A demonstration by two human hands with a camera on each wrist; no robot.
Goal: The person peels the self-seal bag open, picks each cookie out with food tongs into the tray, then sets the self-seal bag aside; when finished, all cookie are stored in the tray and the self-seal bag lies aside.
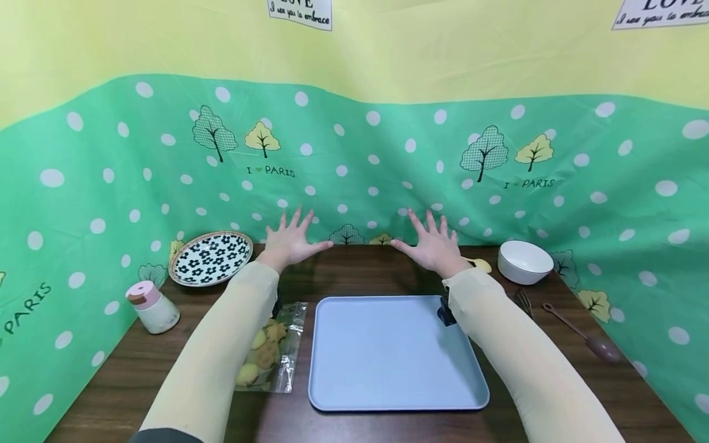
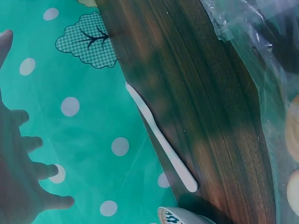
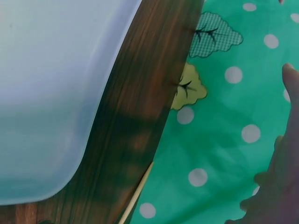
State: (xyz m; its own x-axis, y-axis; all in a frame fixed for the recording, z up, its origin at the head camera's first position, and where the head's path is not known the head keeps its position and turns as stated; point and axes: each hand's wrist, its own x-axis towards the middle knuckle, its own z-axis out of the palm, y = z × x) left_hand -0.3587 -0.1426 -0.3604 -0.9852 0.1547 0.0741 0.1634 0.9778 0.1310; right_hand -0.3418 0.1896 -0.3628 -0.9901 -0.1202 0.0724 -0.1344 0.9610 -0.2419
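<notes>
Both hands reach forward over the back of the table with fingers spread, holding nothing. In the head view the left hand (image 1: 290,243) is between the patterned oval plate (image 1: 212,258) and the middle of the table. The right hand (image 1: 433,246) mirrors it, left of the white bowl (image 1: 525,262). Nearer the body lies a light blue tray (image 1: 396,354). A clear bag of cookies (image 1: 271,351) sits left of it, partly hidden by the left sleeve. The left wrist view shows a white slender utensil (image 2: 161,137) along the table's back edge.
A jar with a pink lid (image 1: 152,307) stands at the left. On the right lie a fork (image 1: 523,303), a brown spoon (image 1: 584,335) and a yellowish utensil (image 1: 479,264), partly covered by the right arm. A green dotted cloth (image 1: 354,154) hangs behind and beside the table.
</notes>
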